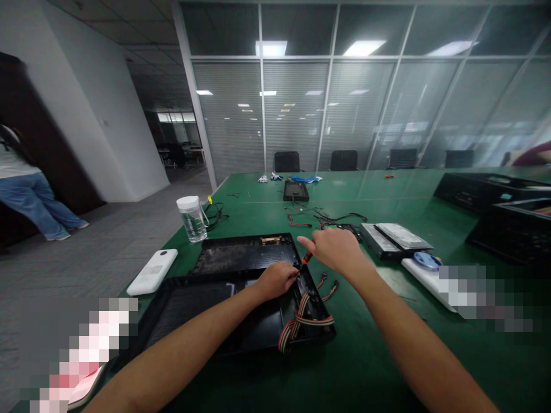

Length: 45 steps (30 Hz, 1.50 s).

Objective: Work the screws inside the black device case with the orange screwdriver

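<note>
My right hand (338, 248) is wrapped round a screwdriver (306, 259) with a red and black handle, its shaft slanting down to the left. The thumb sticks out along the top. My left hand (279, 280) has its fingertips pinched together at the screwdriver's lower end; what they hold, if anything, is too small to make out. Both hands work over the right part of a black casing (185, 298) lying on the table. A striped ribbon cable (314, 321) loops over the casing's right side. Behind it lies a black panel (235, 255).
On the green table (374, 361) a water bottle (192, 221) and a white power bank (152, 272) stand left. A drive-like metal box (394, 240), a white device (426, 281) and large black casings (512, 229) lie right. Cables (340, 218) are behind. A person (34, 189) stands far left.
</note>
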Each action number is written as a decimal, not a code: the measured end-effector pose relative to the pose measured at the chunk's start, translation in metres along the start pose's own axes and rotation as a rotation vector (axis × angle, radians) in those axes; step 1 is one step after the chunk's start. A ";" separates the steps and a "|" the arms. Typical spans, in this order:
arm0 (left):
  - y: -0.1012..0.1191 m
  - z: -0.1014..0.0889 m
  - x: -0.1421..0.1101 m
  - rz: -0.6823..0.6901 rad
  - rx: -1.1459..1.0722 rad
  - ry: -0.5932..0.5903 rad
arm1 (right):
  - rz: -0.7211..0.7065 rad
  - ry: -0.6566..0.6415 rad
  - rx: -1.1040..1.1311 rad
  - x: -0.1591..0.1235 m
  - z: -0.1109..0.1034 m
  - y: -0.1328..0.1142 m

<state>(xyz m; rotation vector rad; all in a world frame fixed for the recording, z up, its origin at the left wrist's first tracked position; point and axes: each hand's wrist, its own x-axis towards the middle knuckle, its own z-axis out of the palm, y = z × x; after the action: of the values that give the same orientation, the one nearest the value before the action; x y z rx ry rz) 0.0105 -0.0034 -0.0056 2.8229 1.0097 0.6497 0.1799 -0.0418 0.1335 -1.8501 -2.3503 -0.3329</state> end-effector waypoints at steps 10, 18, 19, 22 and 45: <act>0.002 -0.003 -0.001 0.003 0.008 0.003 | -0.030 0.021 -0.013 -0.005 -0.005 -0.015; 0.002 -0.002 -0.001 0.004 0.018 -0.003 | -0.090 0.023 -0.008 -0.009 -0.007 -0.017; 0.002 -0.002 -0.001 0.002 0.015 -0.004 | -0.122 0.011 0.017 -0.009 -0.007 -0.016; 0.002 -0.003 -0.001 -0.003 0.010 -0.008 | -0.173 -0.015 0.036 -0.007 -0.008 -0.013; 0.003 -0.003 -0.001 0.006 0.027 0.000 | -0.099 -0.038 0.075 -0.004 -0.002 0.003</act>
<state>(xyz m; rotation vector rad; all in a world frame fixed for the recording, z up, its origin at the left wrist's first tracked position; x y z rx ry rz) 0.0102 -0.0069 -0.0025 2.8506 1.0178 0.6422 0.1835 -0.0454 0.1344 -1.7262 -2.4492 -0.2182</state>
